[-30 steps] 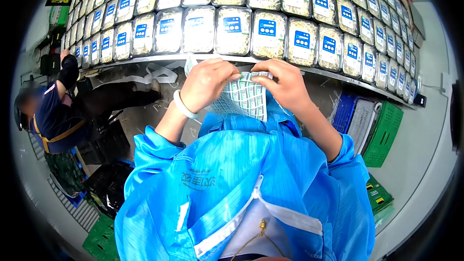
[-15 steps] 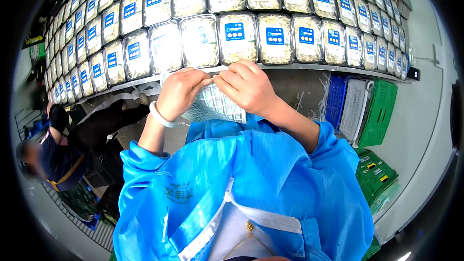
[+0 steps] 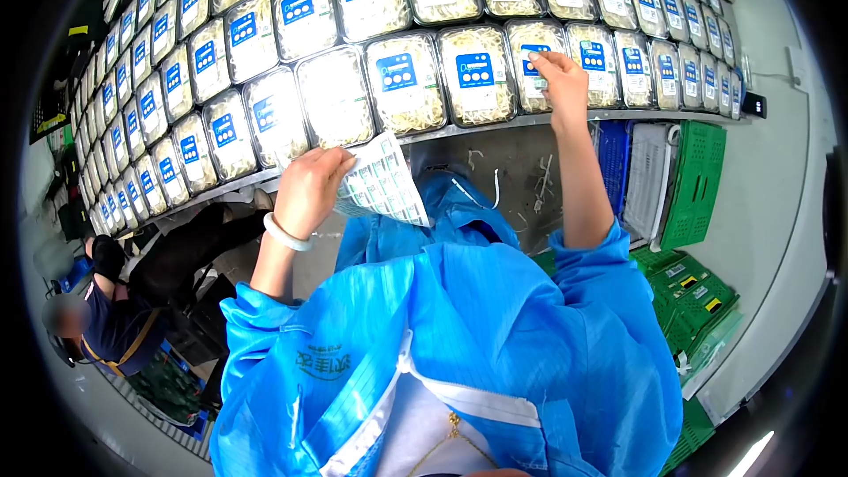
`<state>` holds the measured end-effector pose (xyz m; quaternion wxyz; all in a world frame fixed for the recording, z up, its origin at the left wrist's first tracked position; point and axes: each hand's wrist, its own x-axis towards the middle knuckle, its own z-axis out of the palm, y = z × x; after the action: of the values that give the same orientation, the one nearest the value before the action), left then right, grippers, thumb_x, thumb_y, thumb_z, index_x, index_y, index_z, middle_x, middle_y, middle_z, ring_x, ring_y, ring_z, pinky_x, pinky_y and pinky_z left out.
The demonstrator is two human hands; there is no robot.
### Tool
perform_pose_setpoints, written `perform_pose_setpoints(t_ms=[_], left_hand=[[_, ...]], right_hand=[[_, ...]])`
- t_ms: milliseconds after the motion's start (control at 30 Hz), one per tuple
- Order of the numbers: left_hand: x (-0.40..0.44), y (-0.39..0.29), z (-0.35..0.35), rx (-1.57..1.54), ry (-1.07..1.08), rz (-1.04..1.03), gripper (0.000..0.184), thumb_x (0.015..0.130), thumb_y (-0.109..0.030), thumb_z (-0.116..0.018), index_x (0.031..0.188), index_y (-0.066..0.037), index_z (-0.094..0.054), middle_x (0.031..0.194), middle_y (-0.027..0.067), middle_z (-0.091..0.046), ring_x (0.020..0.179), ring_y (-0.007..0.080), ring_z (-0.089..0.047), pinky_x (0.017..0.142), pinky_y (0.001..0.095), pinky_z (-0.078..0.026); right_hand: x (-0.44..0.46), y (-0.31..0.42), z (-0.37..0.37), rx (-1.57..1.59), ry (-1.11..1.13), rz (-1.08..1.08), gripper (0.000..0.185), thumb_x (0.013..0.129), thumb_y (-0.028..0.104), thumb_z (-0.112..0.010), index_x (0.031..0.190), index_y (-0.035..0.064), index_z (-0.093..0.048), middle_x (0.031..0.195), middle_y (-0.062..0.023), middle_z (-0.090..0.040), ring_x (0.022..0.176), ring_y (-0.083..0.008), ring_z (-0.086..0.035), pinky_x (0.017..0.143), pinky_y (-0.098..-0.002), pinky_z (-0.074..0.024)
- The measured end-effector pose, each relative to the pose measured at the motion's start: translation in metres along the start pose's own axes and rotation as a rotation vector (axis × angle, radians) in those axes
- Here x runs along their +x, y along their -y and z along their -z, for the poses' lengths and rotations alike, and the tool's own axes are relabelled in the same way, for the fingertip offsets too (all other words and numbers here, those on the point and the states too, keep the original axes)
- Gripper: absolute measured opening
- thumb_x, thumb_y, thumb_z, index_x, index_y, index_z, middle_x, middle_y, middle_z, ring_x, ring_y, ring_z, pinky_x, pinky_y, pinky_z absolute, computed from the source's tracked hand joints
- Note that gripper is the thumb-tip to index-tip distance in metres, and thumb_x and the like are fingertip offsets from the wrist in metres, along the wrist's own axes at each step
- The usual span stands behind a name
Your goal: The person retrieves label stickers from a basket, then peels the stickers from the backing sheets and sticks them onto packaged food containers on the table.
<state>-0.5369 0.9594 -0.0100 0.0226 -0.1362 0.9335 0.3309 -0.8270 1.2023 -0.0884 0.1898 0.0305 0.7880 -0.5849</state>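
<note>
My left hand, with a pale bracelet at the wrist, pinches a sheet of small green-and-white stickers by its upper left part. The sheet hangs below the table edge. My right hand is over a clear-lidded tray in the front row, its fingertips by the blue label. Whatever those fingertips hold, if anything, is too small to make out. Similar trays of pale shredded food, such as the one to the left, stand in close rows.
A metal table edge runs in front of me. Blue, grey and green crates stand at the right, with further green crates below. Another person in dark clothing is at the far left. Pale scraps lie on the floor.
My right hand has left the sticker sheet and moved right and up to a front-row tray. My left hand still holds the sheet, a little lower. The view has shifted over the trays.
</note>
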Motion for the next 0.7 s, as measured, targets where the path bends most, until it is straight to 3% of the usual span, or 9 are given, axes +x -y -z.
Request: perform_pose_setpoints(t_ms=[200, 233, 333, 367, 400, 500, 600, 700], left_hand=[[0.003, -0.003, -0.007, 0.01, 0.025, -0.023, 0.011, 0.088, -0.012, -0.065, 0.084, -0.002, -0.062, 0.073, 0.0157, -0.062, 0.073, 0.0348, -0.062, 0.064, 0.0439, -0.048], [0.004, -0.003, -0.008, 0.017, 0.024, -0.027, 0.011, 0.088, -0.012, -0.065, 0.084, -0.002, -0.062, 0.073, 0.0156, -0.062, 0.073, 0.0347, -0.062, 0.063, 0.0439, -0.048], [0.002, 0.002, -0.01, 0.051, 0.022, -0.034, 0.012, 0.088, -0.012, -0.066, 0.084, -0.002, -0.062, 0.072, 0.0153, -0.061, 0.072, 0.0344, -0.061, 0.063, 0.044, -0.048], [-0.001, 0.004, -0.011, 0.062, 0.02, -0.031, 0.012, 0.088, -0.013, -0.066, 0.084, -0.002, -0.062, 0.072, 0.0152, -0.061, 0.072, 0.0343, -0.061, 0.063, 0.044, -0.048], [-0.002, 0.005, -0.011, 0.05, 0.022, -0.023, 0.011, 0.087, -0.011, -0.066, 0.085, -0.002, -0.062, 0.073, 0.0154, -0.061, 0.072, 0.0347, -0.061, 0.063, 0.0436, -0.048], [-0.005, 0.008, -0.015, 0.023, 0.005, -0.025, 0.01, 0.087, -0.01, -0.066, 0.086, -0.001, -0.062, 0.073, 0.0154, -0.061, 0.072, 0.035, -0.061, 0.063, 0.0432, -0.048], [-0.003, 0.007, -0.019, 0.024, -0.037, -0.051, 0.012, 0.086, -0.013, -0.067, 0.083, -0.003, -0.061, 0.069, 0.0145, -0.06, 0.07, 0.0341, -0.061, 0.062, 0.0439, -0.048], [-0.003, 0.005, -0.018, 0.02, -0.053, -0.053, 0.012, 0.086, -0.013, -0.067, 0.083, -0.003, -0.062, 0.068, 0.0144, -0.059, 0.068, 0.034, -0.061, 0.061, 0.0442, -0.048]], right_hand=[[0.077, -0.057, 0.008, -0.499, 0.006, 0.137, 0.036, 0.077, 0.028, -0.079, 0.101, 0.0016, -0.073, 0.08, -0.0091, -0.072, 0.07, -0.0154, -0.067, 0.063, -0.0327, -0.0499], [0.079, -0.054, 0.006, -0.622, -0.028, 0.144, 0.038, 0.073, 0.035, -0.081, 0.096, 0.0057, -0.073, 0.082, -0.0124, -0.073, 0.074, -0.0236, -0.07, 0.066, -0.0384, -0.0519], [0.063, -0.024, 0.004, -0.967, -0.13, 0.143, 0.035, 0.074, 0.035, -0.081, 0.092, 0.0067, -0.071, 0.082, -0.012, -0.073, 0.077, -0.0298, -0.07, 0.066, -0.0406, -0.0524], [0.063, -0.024, 0.005, -0.982, -0.169, 0.178, 0.034, 0.076, 0.036, -0.079, 0.09, 0.0075, -0.068, 0.082, -0.0133, -0.072, 0.079, -0.0337, -0.069, 0.067, -0.0432, -0.0524], [0.057, -0.019, 0.002, -0.961, -0.176, 0.179, 0.036, 0.079, 0.036, -0.078, 0.093, 0.005, -0.067, 0.082, -0.0128, -0.072, 0.077, -0.0273, -0.07, 0.065, -0.0392, -0.0517], [0.043, -0.031, -0.026, -0.117, 0.144, 0.138, 0.031, 0.08, 0.023, -0.08, 0.095, -0.0003, -0.066, 0.082, -0.0095, -0.071, 0.076, -0.0134, -0.064, 0.066, -0.0279, -0.0479], [0.029, -0.038, -0.062, -0.093, 0.279, 0.189, 0.025, 0.082, 0.016, -0.077, 0.098, 0.0014, -0.066, 0.085, -0.0081, -0.069, 0.079, -0.0133, -0.064, 0.068, -0.028, -0.0494], [0.026, -0.035, -0.078, -0.542, 0.224, 0.309, 0.025, 0.077, 0.016, -0.079, 0.095, 0.005, -0.064, 0.091, -0.0116, -0.07, 0.079, -0.0254, -0.068, 0.068, -0.0381, -0.0515]])
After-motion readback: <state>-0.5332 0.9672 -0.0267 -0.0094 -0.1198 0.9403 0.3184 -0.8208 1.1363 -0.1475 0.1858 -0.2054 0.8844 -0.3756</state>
